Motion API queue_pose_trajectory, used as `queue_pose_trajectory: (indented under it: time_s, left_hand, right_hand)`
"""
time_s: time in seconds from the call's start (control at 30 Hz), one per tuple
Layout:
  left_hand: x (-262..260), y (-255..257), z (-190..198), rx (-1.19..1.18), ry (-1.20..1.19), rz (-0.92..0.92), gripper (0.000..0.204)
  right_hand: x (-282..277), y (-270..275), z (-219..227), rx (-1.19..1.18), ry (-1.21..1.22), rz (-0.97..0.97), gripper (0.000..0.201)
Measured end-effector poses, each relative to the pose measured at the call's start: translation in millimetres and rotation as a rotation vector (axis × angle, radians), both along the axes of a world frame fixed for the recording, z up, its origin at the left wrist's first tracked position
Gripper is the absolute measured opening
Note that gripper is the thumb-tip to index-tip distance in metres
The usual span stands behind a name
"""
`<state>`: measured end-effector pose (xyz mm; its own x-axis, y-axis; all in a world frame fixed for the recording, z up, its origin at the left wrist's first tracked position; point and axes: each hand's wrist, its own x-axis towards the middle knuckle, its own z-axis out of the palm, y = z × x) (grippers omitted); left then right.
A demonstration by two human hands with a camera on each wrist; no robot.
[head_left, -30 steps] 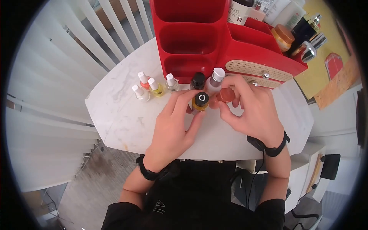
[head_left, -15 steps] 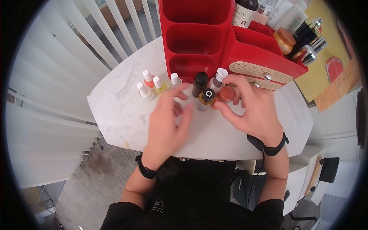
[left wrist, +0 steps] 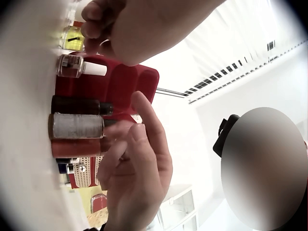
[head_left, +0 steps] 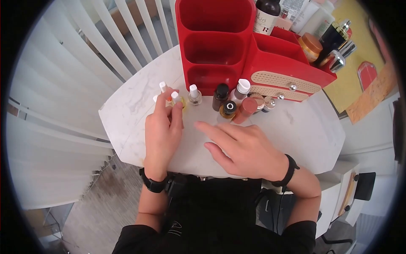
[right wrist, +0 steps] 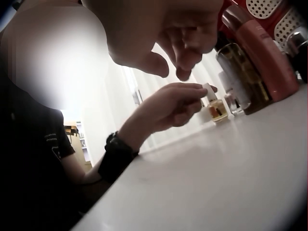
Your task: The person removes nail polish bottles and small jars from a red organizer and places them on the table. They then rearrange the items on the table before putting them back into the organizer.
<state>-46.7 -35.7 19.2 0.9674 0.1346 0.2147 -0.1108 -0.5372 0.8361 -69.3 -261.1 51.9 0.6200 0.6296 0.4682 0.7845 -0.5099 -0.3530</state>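
My left hand [head_left: 163, 131] is at the group of small bottles on the left, its fingertips pinching the white cap of a yellow nail polish bottle [right wrist: 218, 111], which stands upright on the table. Behind it, an orange polish bottle shows its white cap [head_left: 163, 86]; another white-capped bottle is mostly hidden by the hand. A clear nail polish bottle [head_left: 195, 98] stands just right of them. Over the table's front part, my right hand [head_left: 249, 150] holds nothing, fingers loosely extended leftward. Beyond it stand a black-capped amber bottle [head_left: 228, 111] and a reddish-brown bottle [head_left: 245, 111].
A dark bottle [head_left: 220, 96] and a white-topped bottle [head_left: 242, 89] stand close behind. Small jars [head_left: 268, 104] are to their right. A red organizer [head_left: 215, 62] takes up the table's back, with cosmetics on its right side. White blinds [head_left: 63, 106] hang at the left.
My left hand has let go of the amber bottle and moved left to the nail polish. My right hand has released the reddish-brown bottle and drawn back toward the front left.
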Motion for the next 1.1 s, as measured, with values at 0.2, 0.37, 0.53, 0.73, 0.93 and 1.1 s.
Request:
queue_pose_trajectory:
  time_s: [0.2, 0.37, 0.53, 0.73, 0.93, 1.1]
  left_hand:
    - [-1.4, 6.7, -16.5, 0.015, -0.066, -0.063, 0.033]
    - [-16.7, 10.3, -17.0, 0.010, -0.054, -0.034, 0.037]
    - [-30.1, 12.6, -26.1, -0.050, -0.109, -0.032, 0.037]
    - [-35.8, 19.6, -34.8, -0.136, -0.266, -0.018, 0.017]
    - [-34.4, 22.3, -34.5, 0.062, -0.297, -0.204, 0.034]
    - [-31.8, 20.6, -39.1, 0.092, -0.305, -0.207, 0.037]
  right_hand:
    - [5.6, 37.0, -5.6, 0.058, -0.069, -0.094, 0.062]
    - [-1.8, 56.1, -4.0, -0.043, 0.064, -0.247, 0.072]
    - [-13.0, 58.2, -22.1, 0.033, 0.139, -0.338, 0.077]
    - [-2.1, 70.7, -35.8, 0.108, 0.152, -0.368, 0.078]
    - [7.6, 80.6, -48.1, 0.140, 0.170, -0.399, 0.073]
    - [-10.8, 73.9, -37.5, 0.159, 0.117, -0.387, 0.070]
